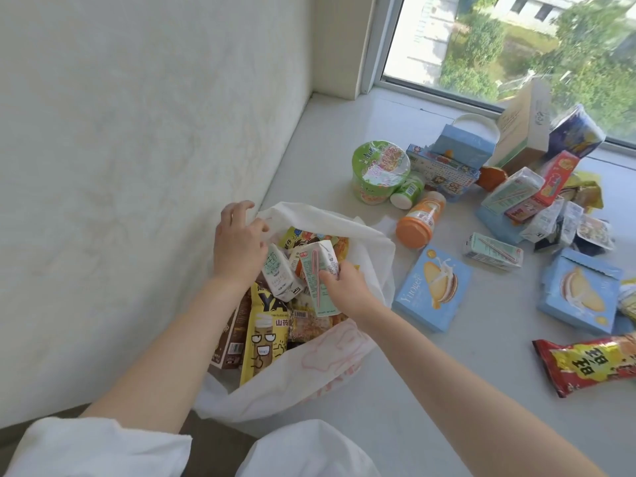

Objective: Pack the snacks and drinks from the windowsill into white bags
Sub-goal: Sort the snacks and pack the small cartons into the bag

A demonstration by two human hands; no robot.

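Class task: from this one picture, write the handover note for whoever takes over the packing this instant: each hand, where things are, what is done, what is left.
Left hand: pinches the rim of the white bag, holding it open.
Right hand: grips a mint drink carton over the bag mouth.
Done: yellow snack packet, brown box and another carton are in the bag.
Left on the windowsill: green noodle cup, orange bottle, blue biscuit box, red packet, and the pile by the window.
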